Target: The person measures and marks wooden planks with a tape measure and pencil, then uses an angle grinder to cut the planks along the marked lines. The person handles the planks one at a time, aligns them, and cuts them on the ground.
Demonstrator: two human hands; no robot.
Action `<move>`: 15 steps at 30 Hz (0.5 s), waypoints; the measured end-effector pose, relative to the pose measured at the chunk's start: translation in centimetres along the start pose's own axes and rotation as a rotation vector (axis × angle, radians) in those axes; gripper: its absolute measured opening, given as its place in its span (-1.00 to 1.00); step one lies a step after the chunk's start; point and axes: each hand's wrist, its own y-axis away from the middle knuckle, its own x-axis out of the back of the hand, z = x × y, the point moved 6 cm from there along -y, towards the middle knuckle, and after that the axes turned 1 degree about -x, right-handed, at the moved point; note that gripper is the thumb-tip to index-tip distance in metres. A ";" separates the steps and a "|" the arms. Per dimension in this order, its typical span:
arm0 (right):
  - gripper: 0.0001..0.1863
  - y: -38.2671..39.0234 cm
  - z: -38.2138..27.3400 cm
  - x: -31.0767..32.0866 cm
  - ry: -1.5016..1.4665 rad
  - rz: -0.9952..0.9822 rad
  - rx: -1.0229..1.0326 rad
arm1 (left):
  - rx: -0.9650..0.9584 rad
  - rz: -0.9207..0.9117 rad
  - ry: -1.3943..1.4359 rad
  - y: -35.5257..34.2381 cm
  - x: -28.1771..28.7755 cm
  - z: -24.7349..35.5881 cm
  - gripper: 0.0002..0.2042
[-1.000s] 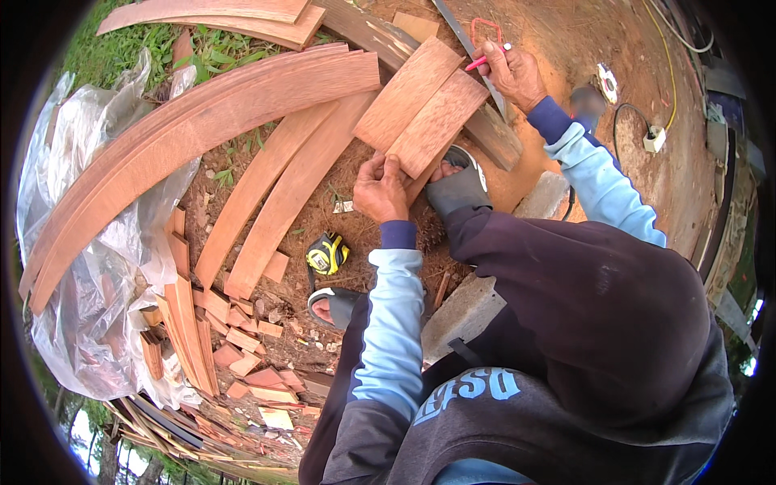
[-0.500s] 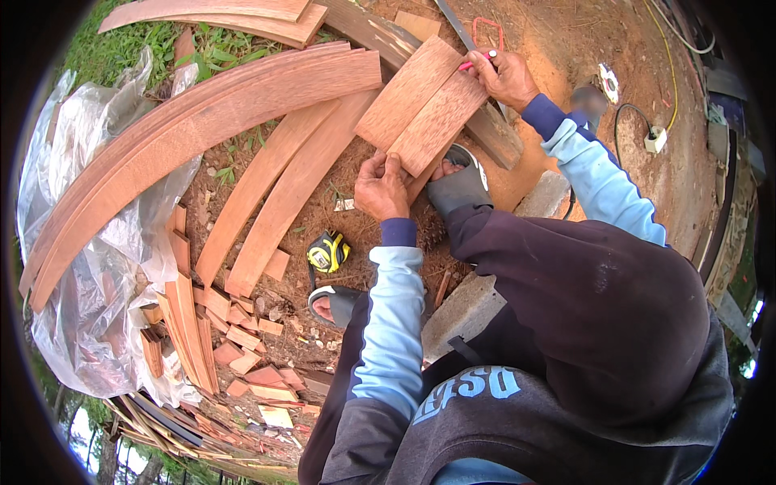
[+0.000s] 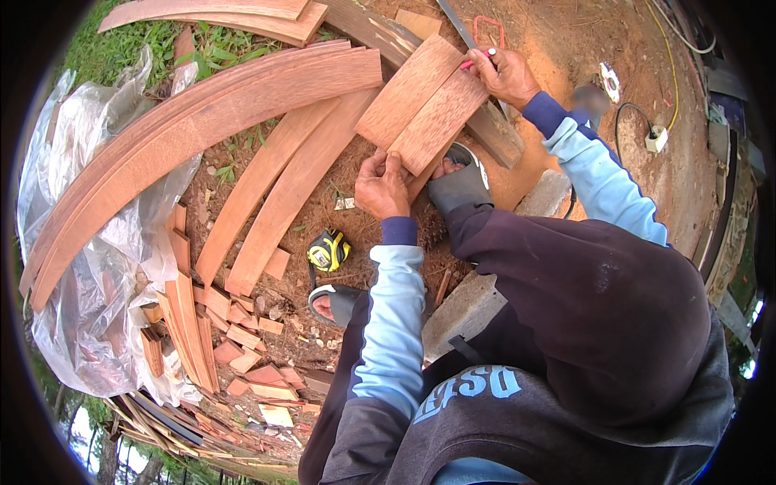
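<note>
My left hand [image 3: 382,184] grips the lower end of two short reddish boards [image 3: 432,130] lying side by side, thumb on top. My right hand [image 3: 507,79] holds a pink pen [image 3: 478,60] against the upper end of those boards, fingers closed round it. The boards rest across a thicker weathered beam [image 3: 493,137], beside my sandalled foot [image 3: 453,182]. A long metal blade [image 3: 457,24] lies just beyond the pen, partly hidden by my right hand. A yellow-and-black tape measure [image 3: 328,252] is on the dirt below my left hand.
Long curved planks [image 3: 153,141] spread leftward over clear plastic sheeting [image 3: 89,331]. Small offcuts [image 3: 241,338] litter the ground at lower left. A concrete block [image 3: 461,315] is beside my legs. A white socket [image 3: 655,141] with cables sits at right, near a red looped object [image 3: 488,24].
My right hand has moved a little left and down, bringing the pen onto the boards' upper end. My left hand and the boards have stayed in place.
</note>
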 end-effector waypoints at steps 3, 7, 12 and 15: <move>-0.67 0.0 -0.4 0.0 -0.009 0.004 0.010 | 0.023 0.011 -0.006 0.1 0.1 0.1 -0.79; -0.66 -0.1 -0.5 -0.1 0.032 0.008 0.046 | 0.023 0.003 0.026 0.0 0.1 -0.1 -0.80; -0.67 0.0 -0.2 0.0 0.039 -0.019 -0.007 | 0.020 0.000 0.016 0.4 0.1 0.8 -0.79; -0.67 -0.2 -0.2 -0.1 0.045 -0.010 0.004 | 0.033 -0.002 0.034 0.3 0.0 0.5 -0.80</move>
